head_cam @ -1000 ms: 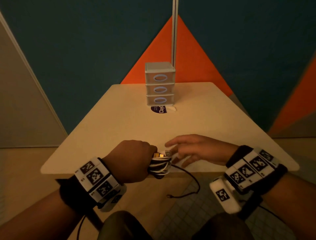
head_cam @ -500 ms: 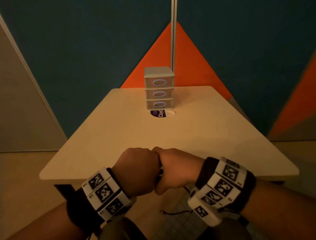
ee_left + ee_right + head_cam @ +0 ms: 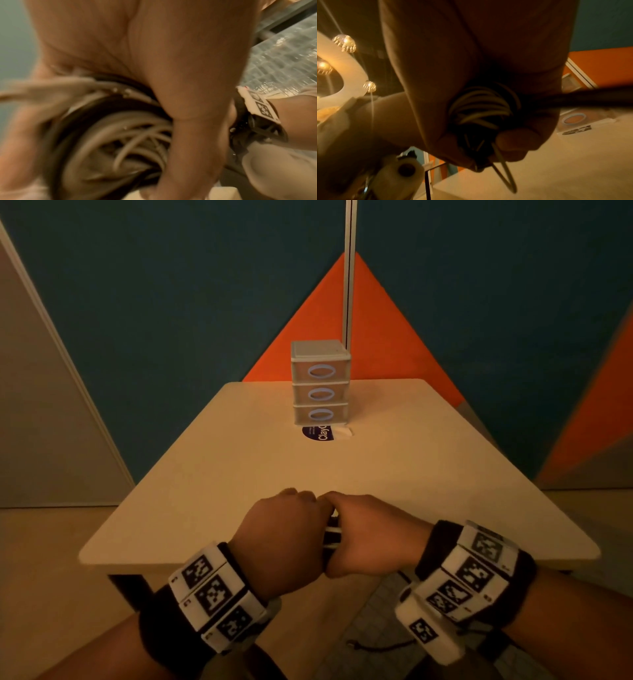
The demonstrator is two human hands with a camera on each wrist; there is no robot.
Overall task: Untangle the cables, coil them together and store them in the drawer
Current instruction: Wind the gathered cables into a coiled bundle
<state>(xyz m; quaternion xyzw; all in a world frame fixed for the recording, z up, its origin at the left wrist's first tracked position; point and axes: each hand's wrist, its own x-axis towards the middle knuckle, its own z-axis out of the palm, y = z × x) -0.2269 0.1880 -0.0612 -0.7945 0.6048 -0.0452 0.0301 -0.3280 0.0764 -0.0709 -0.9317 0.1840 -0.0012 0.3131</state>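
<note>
1. Loose tail. A thin dark cable end (image 3: pixel 376 646) hangs below the table edge, between your wrists, over the tiled floor. Judged from this, the coiling step is not yet finished: this tail is still outside the bundle.

2. Your left hand (image 3: pixel 284 537). Its fingers are curled round the cable coil (image 3: pixel 331 537), a bundle of white and black loops that shows only as a few strands in the gap between your fists. The left wrist view, though blurred, shows the loops (image 3: pixel 120 135) lying under the palm.

3. Your right hand (image 3: pixel 371 534). It is closed on the same coil, knuckles touching those of the left hand. In the right wrist view the loops (image 3: pixel 481 108) sit in the curl of the fingers, and one narrow white loop (image 3: pixel 503 174) pokes out below the fist.

4. Position. The coil is held just above the near edge of the table (image 3: pixel 212 508), not resting on it as far as can be told.

5. Next move, as a judgement. Draw the hanging tail up and wind it onto the bundle, keeping one hand firm so that the loops do not spring apart.

6. Destination. The three-drawer organiser (image 3: pixel 320 383) stands well apart at the far side of the table, all three drawers closed. One hand must be freed to pull a drawer open before the coil can go in.
</note>
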